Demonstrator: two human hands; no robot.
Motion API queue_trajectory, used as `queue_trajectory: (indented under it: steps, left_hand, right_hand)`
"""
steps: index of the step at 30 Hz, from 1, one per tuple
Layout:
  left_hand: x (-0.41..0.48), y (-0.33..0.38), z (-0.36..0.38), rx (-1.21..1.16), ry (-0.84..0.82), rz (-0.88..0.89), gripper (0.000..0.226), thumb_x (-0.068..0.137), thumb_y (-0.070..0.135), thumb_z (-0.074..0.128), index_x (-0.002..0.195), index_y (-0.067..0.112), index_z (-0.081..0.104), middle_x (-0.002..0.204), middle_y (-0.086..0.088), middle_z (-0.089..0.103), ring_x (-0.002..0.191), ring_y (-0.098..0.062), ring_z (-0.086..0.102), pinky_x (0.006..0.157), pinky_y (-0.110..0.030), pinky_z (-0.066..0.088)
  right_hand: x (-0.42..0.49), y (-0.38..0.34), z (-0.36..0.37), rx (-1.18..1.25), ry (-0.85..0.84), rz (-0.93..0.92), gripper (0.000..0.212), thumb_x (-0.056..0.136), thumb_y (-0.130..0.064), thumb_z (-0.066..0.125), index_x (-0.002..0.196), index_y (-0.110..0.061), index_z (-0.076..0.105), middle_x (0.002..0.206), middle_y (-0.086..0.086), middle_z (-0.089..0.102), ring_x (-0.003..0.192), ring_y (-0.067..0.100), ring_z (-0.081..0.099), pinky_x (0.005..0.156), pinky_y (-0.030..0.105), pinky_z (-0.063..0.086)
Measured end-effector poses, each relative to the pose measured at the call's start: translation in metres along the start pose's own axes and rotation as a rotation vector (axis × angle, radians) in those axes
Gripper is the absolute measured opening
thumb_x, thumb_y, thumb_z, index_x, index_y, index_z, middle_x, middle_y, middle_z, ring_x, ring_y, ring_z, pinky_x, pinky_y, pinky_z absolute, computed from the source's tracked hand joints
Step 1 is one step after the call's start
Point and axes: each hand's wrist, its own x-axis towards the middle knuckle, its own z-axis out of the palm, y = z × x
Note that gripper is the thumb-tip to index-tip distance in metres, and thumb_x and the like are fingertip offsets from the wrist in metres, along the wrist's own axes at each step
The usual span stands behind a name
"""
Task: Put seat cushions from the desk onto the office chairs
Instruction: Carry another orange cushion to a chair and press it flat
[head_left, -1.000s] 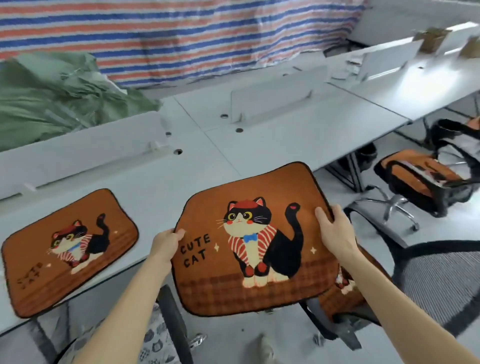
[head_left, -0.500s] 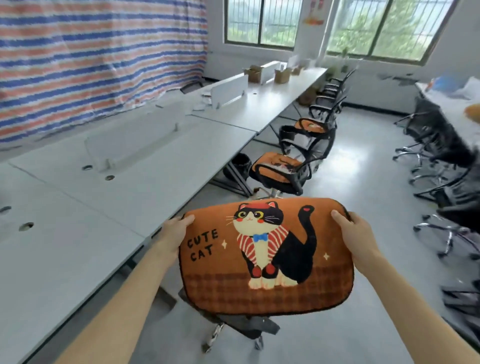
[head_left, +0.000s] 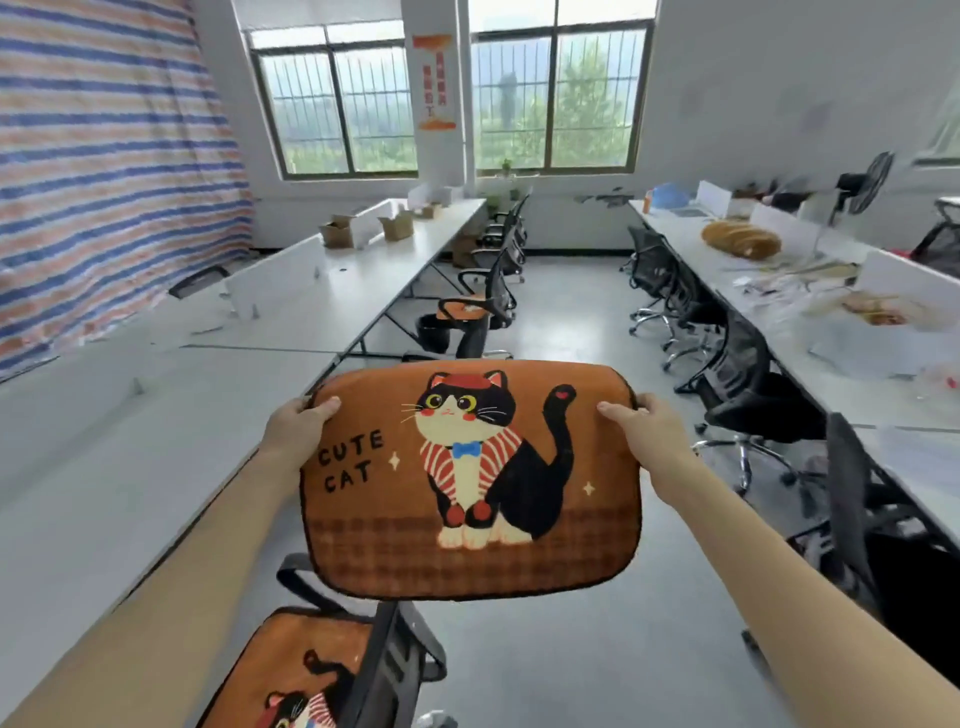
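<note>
An orange seat cushion (head_left: 467, 561) printed with a black-and-white cat and the words "CUTE CAT" hangs in the air in front of me. My left hand (head_left: 298, 428) grips its upper left edge and my right hand (head_left: 647, 426) grips its upper right edge. Below it, at the bottom left, a black office chair (head_left: 395, 660) carries a second cat cushion (head_left: 270, 670). Further down the aisle another chair (head_left: 485, 299) holds an orange cushion (head_left: 465, 310).
A long white desk (head_left: 130, 441) with low dividers runs along my left. On the right a second desk (head_left: 857, 374) holds clutter, with several black chairs (head_left: 743, 374) beside it. Grey floor (head_left: 571, 332) forms the aisle between the two rows, toward the windows.
My view has swung right, from the desk to the aisle. The cushion has come off the desk and travels with both hands, now held higher and flatter toward me.
</note>
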Motion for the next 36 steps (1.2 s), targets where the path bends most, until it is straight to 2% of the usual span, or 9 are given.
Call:
queue_trajectory:
  steps: [2, 6, 9, 12, 16, 18, 20, 28, 36]
  left_hand:
    - [0.016, 0.016, 0.045, -0.013, -0.019, -0.007, 0.048, 0.094, 0.038, 0.065, 0.133, 0.011, 0.056, 0.121, -0.01, 0.065, 0.106, -0.032, 0.063, 0.096, -0.051, 0.052]
    - [0.042, 0.046, 0.113, -0.03, -0.02, -0.002, 0.051, 0.096, 0.035, 0.062, 0.14, 0.013, 0.049, 0.123, -0.01, 0.061, 0.111, -0.033, 0.06, 0.099, -0.054, 0.049]
    - [0.068, 0.074, 0.159, -0.042, -0.022, 0.01, 0.049, 0.095, 0.038, 0.061, 0.137, 0.015, 0.05, 0.124, -0.011, 0.062, 0.11, -0.034, 0.06, 0.097, -0.057, 0.049]
    - [0.098, 0.091, 0.201, -0.054, -0.06, 0.02, 0.051, 0.096, 0.038, 0.06, 0.14, 0.014, 0.049, 0.123, -0.01, 0.063, 0.108, -0.032, 0.061, 0.097, -0.05, 0.05]
    - [0.15, 0.108, 0.254, -0.035, -0.103, 0.052, 0.052, 0.096, 0.038, 0.063, 0.136, 0.008, 0.051, 0.116, -0.01, 0.066, 0.098, -0.028, 0.065, 0.081, -0.041, 0.054]
    - [0.19, 0.123, 0.286, -0.054, -0.105, 0.085, 0.049, 0.095, 0.037, 0.063, 0.134, 0.01, 0.051, 0.115, -0.008, 0.065, 0.098, -0.027, 0.065, 0.083, -0.043, 0.054]
    - [0.234, 0.145, 0.319, -0.043, -0.083, 0.138, 0.043, 0.095, 0.035, 0.065, 0.129, 0.013, 0.052, 0.119, -0.009, 0.063, 0.104, -0.029, 0.063, 0.093, -0.045, 0.051]
    - [0.373, 0.216, 0.437, 0.138, -0.083, 0.357, 0.022, 0.095, 0.031, 0.064, 0.111, 0.023, 0.051, 0.102, 0.001, 0.061, 0.091, -0.021, 0.062, 0.079, -0.035, 0.047]
    - [0.5, 0.251, 0.567, 0.234, -0.043, 0.449, 0.039, 0.098, 0.034, 0.059, 0.131, 0.014, 0.053, 0.106, -0.003, 0.065, 0.087, -0.017, 0.059, 0.083, -0.037, 0.048]
  right_hand:
    - [0.039, -0.003, -0.027, 0.017, 0.045, -0.001, 0.014, 0.095, -0.03, 0.065, 0.097, -0.022, 0.054, 0.095, -0.004, 0.059, 0.082, 0.013, 0.059, 0.063, 0.029, 0.046]
    - [0.108, -0.019, -0.06, 0.012, 0.084, -0.037, 0.021, 0.095, -0.03, 0.064, 0.111, -0.022, 0.053, 0.101, -0.005, 0.06, 0.088, 0.019, 0.062, 0.075, 0.037, 0.052]
    - [0.158, -0.035, -0.082, -0.014, 0.121, -0.085, 0.023, 0.099, -0.027, 0.06, 0.116, -0.028, 0.046, 0.099, -0.011, 0.055, 0.082, 0.013, 0.059, 0.068, 0.035, 0.05]
    - [0.203, -0.039, -0.094, -0.039, 0.169, -0.097, 0.026, 0.101, -0.025, 0.056, 0.122, -0.029, 0.043, 0.093, -0.012, 0.052, 0.077, 0.015, 0.059, 0.07, 0.038, 0.051]
    - [0.271, -0.045, -0.1, -0.135, 0.247, -0.145, 0.026, 0.101, -0.022, 0.053, 0.125, -0.024, 0.042, 0.091, -0.002, 0.058, 0.07, 0.018, 0.058, 0.057, 0.034, 0.045]
    - [0.319, -0.056, -0.101, -0.157, 0.291, -0.177, 0.025, 0.101, -0.021, 0.052, 0.124, -0.025, 0.041, 0.09, -0.003, 0.058, 0.068, 0.018, 0.058, 0.056, 0.033, 0.044]
    - [0.373, -0.066, -0.101, -0.163, 0.327, -0.189, 0.026, 0.101, -0.019, 0.052, 0.123, -0.025, 0.04, 0.088, -0.002, 0.058, 0.067, 0.018, 0.057, 0.058, 0.035, 0.045]
    - [0.552, -0.081, -0.112, -0.132, 0.43, -0.187, 0.028, 0.098, -0.02, 0.057, 0.121, -0.028, 0.043, 0.104, 0.005, 0.064, 0.079, 0.021, 0.062, 0.075, 0.042, 0.055]
    - [0.734, -0.072, -0.13, -0.178, 0.449, -0.201, 0.028, 0.094, -0.028, 0.056, 0.116, -0.039, 0.042, 0.097, 0.0, 0.066, 0.079, 0.025, 0.067, 0.078, 0.05, 0.057]
